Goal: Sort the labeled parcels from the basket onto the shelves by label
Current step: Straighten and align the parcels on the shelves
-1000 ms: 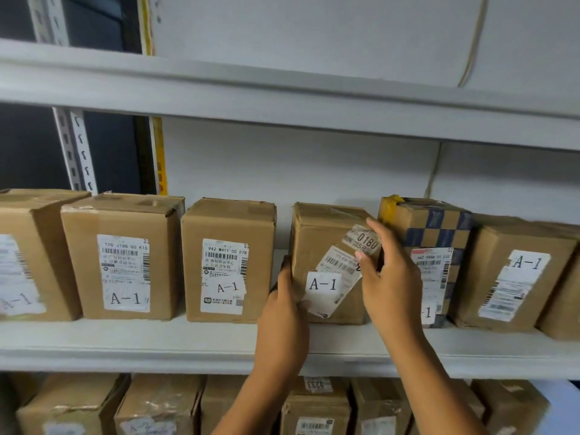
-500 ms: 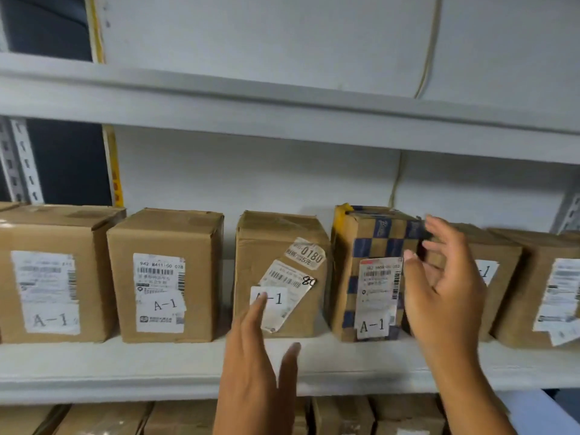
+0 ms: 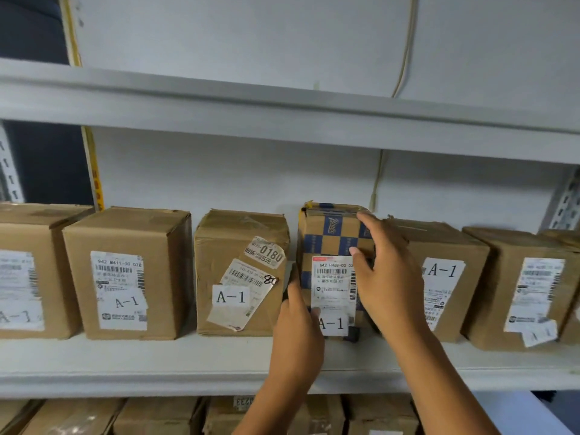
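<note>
A checkered blue-and-brown parcel (image 3: 332, 238) labeled A-1 stands on the grey middle shelf (image 3: 157, 362). It sits in a row of brown A-1 parcels. My left hand (image 3: 298, 337) holds its lower left edge, thumb up along the side. My right hand (image 3: 389, 277) grips its right side, thumb on the front and fingers over the top corner. Left of it stands a brown parcel (image 3: 226, 237) with a 0180 sticker and an A-1 tag, free of both hands. No basket is in view.
More A-1 parcels stand at the left (image 3: 125, 240) and right (image 3: 445, 246) (image 3: 514, 252), close together. The upper shelf (image 3: 282, 114) hangs above the row. Further cardboard boxes (image 3: 157, 416) fill the level below. A metal upright (image 3: 565, 205) stands at the far right.
Both hands left the 0180 parcel and moved right onto the checkered parcel, now gripping its two sides. The view has shifted right along the shelf.
</note>
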